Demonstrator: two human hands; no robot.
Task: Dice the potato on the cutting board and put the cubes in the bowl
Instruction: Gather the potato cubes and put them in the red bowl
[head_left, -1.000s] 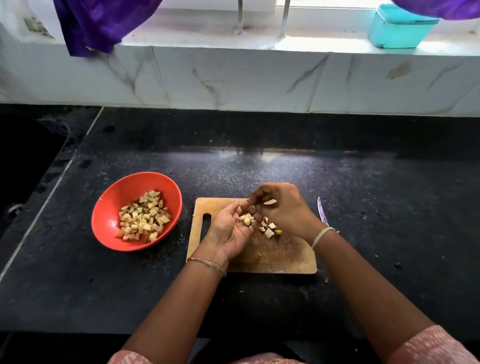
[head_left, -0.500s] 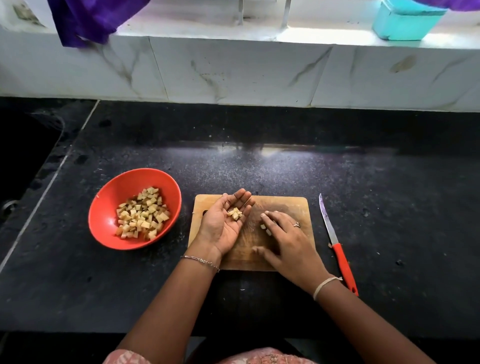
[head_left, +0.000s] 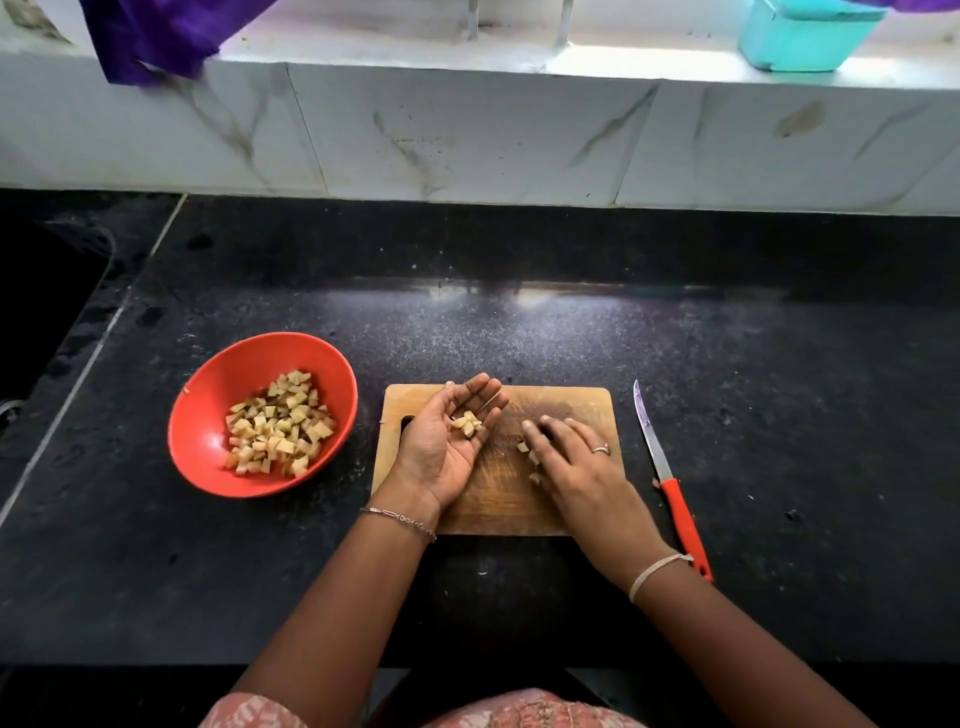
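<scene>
A wooden cutting board (head_left: 571, 410) lies on the black counter. My left hand (head_left: 447, 447) is held palm up over its left part, fingers straight, carrying a few potato cubes (head_left: 467, 423). My right hand (head_left: 571, 462) lies palm down on the board, fingers spread over some loose cubes (head_left: 523, 447) at its fingertips. A red bowl (head_left: 208, 415) to the left of the board holds several potato cubes (head_left: 280, 423).
A knife with a red handle (head_left: 680, 514) lies on the counter just right of the board, blade pointing away. A sink opening is at the far left. A white tiled ledge carries a purple cloth (head_left: 150, 36) and a teal box (head_left: 805, 36).
My right hand came down from my left palm onto the board, uncovering the knife, and now covers the loose cubes. My left hand opened flat with the cubes on it.
</scene>
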